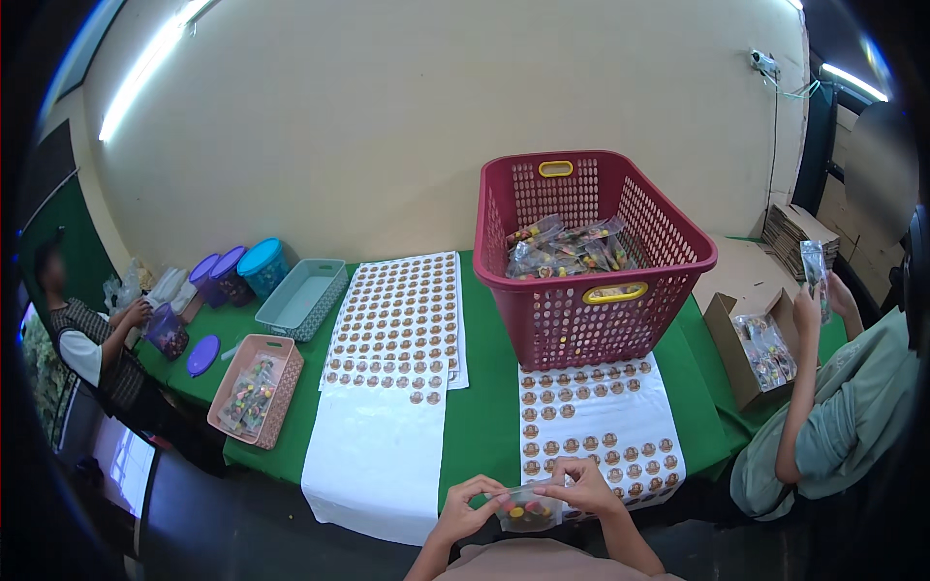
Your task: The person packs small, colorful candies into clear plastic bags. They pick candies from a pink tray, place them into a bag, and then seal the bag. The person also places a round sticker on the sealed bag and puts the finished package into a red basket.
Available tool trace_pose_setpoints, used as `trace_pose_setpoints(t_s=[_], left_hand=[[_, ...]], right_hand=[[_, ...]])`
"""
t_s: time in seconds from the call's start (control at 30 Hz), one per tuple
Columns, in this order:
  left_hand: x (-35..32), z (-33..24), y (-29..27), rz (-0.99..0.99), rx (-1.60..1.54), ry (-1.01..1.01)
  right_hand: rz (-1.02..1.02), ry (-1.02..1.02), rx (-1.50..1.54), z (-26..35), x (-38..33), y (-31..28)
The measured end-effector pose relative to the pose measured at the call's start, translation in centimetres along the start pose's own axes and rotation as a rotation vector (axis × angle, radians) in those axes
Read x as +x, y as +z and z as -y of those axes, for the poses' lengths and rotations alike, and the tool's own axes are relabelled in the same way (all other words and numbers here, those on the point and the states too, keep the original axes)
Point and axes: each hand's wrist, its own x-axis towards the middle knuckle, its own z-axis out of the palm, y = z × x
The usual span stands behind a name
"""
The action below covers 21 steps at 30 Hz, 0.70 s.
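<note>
Pinching bag (530,513) by its top with left hand (467,509) and right hand (589,491), apparently sealing; next probably calls for pressing across.

— What lies on the green surface (484,416)?
— Sheets of round brown stickers (392,324), left and right, and a burgundy basket (572,324) whose base meets the right-hand sheet (581,424).
— And on the left side?
— A pink basket (283,399), a teal basket (308,290), three lidded tubs (235,289) and a loose purple lid (203,355).
— Far right?
— An open cardboard box (732,358).
</note>
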Motion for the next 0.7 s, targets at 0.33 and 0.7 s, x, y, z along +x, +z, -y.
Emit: trace_pose_setpoints(t_s=[0.33, 0.7], left_hand=[[2.6, 0.3, -0.2, -0.049, -0.088, 0.052], [2.1, 1.2, 0.4, -0.098, -0.155, 0.001]], right_hand=[[-0.005, -0.008, 0.09, -0.3, 1.6, -1.2], [-0.007, 0.027, 0.054, -1.7, 1.5, -1.1]])
